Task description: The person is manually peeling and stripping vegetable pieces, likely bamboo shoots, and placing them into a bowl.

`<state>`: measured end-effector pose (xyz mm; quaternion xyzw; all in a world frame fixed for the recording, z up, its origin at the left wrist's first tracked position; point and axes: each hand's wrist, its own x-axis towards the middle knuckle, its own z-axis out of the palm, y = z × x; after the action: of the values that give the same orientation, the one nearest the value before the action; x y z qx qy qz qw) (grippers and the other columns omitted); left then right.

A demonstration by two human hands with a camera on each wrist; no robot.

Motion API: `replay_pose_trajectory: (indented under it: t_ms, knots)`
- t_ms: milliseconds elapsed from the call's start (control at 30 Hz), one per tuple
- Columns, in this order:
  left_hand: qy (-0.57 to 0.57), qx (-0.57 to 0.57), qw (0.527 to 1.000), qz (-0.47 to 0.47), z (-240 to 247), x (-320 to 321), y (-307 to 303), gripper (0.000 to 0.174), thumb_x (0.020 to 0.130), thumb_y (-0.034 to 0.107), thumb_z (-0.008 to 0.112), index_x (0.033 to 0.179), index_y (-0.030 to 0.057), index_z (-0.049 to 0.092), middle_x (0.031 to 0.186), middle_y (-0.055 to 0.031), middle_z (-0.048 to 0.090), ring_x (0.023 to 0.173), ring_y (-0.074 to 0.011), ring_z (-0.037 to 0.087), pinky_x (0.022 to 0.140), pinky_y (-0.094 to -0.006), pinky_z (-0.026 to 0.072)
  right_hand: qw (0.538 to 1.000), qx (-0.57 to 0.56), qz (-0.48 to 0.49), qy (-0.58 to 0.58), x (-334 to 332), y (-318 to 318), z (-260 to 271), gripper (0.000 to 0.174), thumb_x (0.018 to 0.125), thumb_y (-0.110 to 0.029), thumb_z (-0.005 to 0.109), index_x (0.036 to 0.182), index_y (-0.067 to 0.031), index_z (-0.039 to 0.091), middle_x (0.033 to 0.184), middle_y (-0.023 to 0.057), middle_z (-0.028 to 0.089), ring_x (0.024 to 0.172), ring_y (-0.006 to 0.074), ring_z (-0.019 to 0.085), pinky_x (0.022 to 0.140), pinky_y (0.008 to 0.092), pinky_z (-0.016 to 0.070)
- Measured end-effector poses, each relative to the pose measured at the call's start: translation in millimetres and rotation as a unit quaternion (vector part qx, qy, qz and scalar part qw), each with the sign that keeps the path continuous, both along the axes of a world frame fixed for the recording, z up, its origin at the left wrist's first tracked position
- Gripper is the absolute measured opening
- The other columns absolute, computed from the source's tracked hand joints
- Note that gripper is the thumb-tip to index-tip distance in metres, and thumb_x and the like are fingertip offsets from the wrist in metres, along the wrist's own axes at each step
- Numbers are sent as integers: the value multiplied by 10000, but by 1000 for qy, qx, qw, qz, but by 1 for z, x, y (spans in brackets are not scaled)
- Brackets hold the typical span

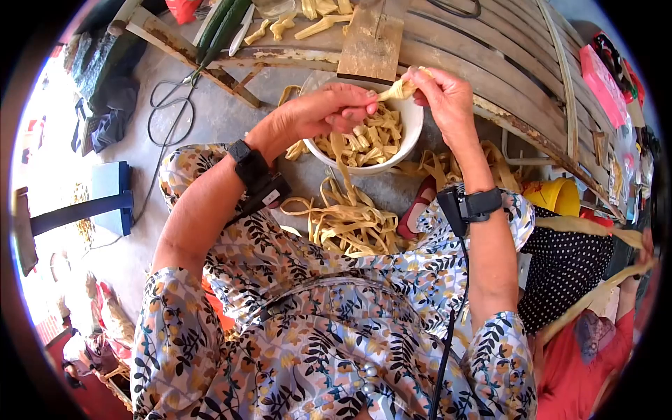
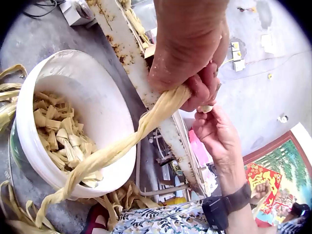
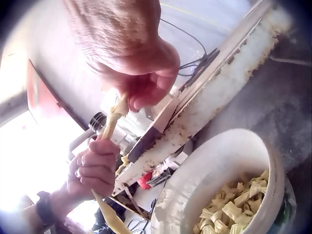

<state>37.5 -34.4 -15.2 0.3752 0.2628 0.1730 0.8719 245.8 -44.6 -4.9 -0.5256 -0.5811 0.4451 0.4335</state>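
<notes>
My left hand (image 1: 325,108) grips a long pale yellow, pliable strip (image 2: 107,156) in curled fingers. The strip's twisted tail hangs down across the bucket's rim. Just to the right, the thumb and fingers of my right hand (image 1: 448,98) pinch the strip's other end. Between both hands a knotted part (image 3: 116,111) of the strip shows. Beneath them stands a white bucket (image 1: 414,143), partly filled with short knotted pieces (image 1: 374,143) of the same yellow material.
Loose yellow strips (image 1: 350,217) lie heaped on the floor before my knees. A slatted bench (image 1: 518,77) with a rusty edge and a wooden board (image 1: 371,52) stands beyond the bucket. Long green vegetables (image 1: 220,31) lie at its left. Another person in red (image 1: 574,357) sits at right.
</notes>
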Motion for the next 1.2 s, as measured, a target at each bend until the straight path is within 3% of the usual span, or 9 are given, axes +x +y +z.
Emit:
replay_pose_trajectory:
  t_ms: [167, 267, 367, 467, 633, 833, 933, 1067, 1200]
  knots:
    - [-69, -44, 997, -11, -1, -1, 4, 215, 920, 192, 437, 808, 30, 525, 542, 73, 335, 421, 3, 218, 355, -144, 160, 994, -5, -67, 84, 1, -1, 5, 201, 821, -195, 608, 843, -2, 663, 702, 13, 605, 556, 23, 435, 482, 161, 347]
    - [-98, -40, 993, -46, -6, -5, 9, 223, 920, 218, 441, 859, 26, 536, 600, 41, 434, 458, -14, 328, 401, -144, 267, 983, -30, -78, 162, 1, -2, 6, 203, 803, -204, 613, 777, -11, 671, 590, 2, 542, 499, 27, 411, 449, 166, 306]
    - [65, 266, 961, 43, -1, 7, 0, 269, 907, 282, 466, 930, 25, 543, 727, -2, 537, 556, -52, 453, 522, -180, 383, 979, -55, -98, 169, -5, -6, 5, 199, 806, -197, 614, 788, -6, 666, 597, -9, 531, 503, 24, 407, 448, 165, 301]
    - [136, 326, 933, 74, 26, 18, -7, 326, 891, 342, 483, 979, 33, 544, 840, -30, 579, 664, -87, 520, 642, -229, 428, 985, -52, -84, 142, -18, -8, -1, 195, 807, -186, 616, 803, 4, 659, 607, -14, 527, 501, 25, 408, 445, 165, 305]
    - [1, 102, 992, 74, 3, 25, -2, 330, 885, 369, 479, 928, 49, 543, 631, 39, 444, 468, -29, 292, 440, -173, 234, 991, 8, -30, 131, -30, -8, 2, 175, 812, -154, 592, 791, 7, 657, 594, -8, 530, 496, 38, 453, 434, 181, 355]
    - [55, 186, 981, 25, 4, 26, -8, 311, 900, 346, 454, 866, 53, 551, 615, 48, 399, 482, -31, 280, 443, -188, 230, 972, -99, -25, 211, -25, -8, 0, 155, 814, -152, 598, 788, -12, 661, 569, -44, 467, 488, 32, 425, 452, 171, 353]
    - [93, 273, 957, 14, 19, 23, -15, 313, 913, 331, 432, 890, 45, 559, 628, 46, 428, 515, -33, 346, 459, -178, 268, 970, -99, -53, 215, -17, -1, -5, 185, 817, -202, 612, 822, -23, 661, 596, -58, 447, 484, 25, 370, 454, 153, 323]
    - [99, 283, 953, 47, 8, 7, -6, 284, 932, 263, 400, 908, 34, 565, 662, 38, 480, 582, -41, 426, 515, -164, 333, 968, -118, -42, 216, -9, -1, 2, 198, 818, -223, 618, 891, -42, 653, 671, -60, 462, 532, 18, 364, 467, 143, 311]
    - [77, 239, 967, 43, 0, -1, 1, 246, 931, 215, 404, 900, 29, 562, 692, 30, 512, 606, -42, 450, 549, -165, 369, 969, -169, 50, 174, -10, -3, -2, 305, 790, -218, 650, 1048, -66, 587, 723, -63, 488, 600, 2, 381, 488, 127, 285]
